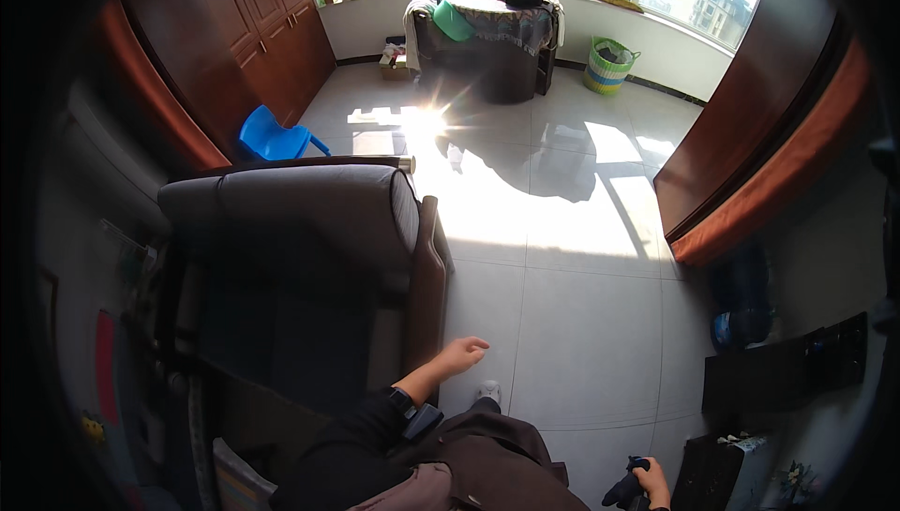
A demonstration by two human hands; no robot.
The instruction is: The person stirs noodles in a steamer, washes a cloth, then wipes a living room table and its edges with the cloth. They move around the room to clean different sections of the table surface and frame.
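Note:
My left hand (pixel 464 356) hangs over the pale tiled floor, just beyond the wooden armrest (pixel 426 279) of the sofa. Its fingers are loosely bent and nothing shows in them. A dark band with a small box (pixel 422 423) is strapped on that wrist. At the lower right, my right hand (pixel 654 483) is closed around a bunched dark cloth item (pixel 624 488), perhaps a sock. The item's lower end droops from the fist. One light-coloured shoe (pixel 489 390) of mine is on the floor ahead of my left hand.
The grey sofa (pixel 302 208) lines the left, with a blue plastic chair (pixel 274 135) behind it. Ahead, by the window, stand a cloth-draped round table (pixel 485 54) and a striped woven basket (pixel 608 75) containing dark fabric. A black cabinet (pixel 759 377) and brown wooden panel (pixel 745 117) flank the right.

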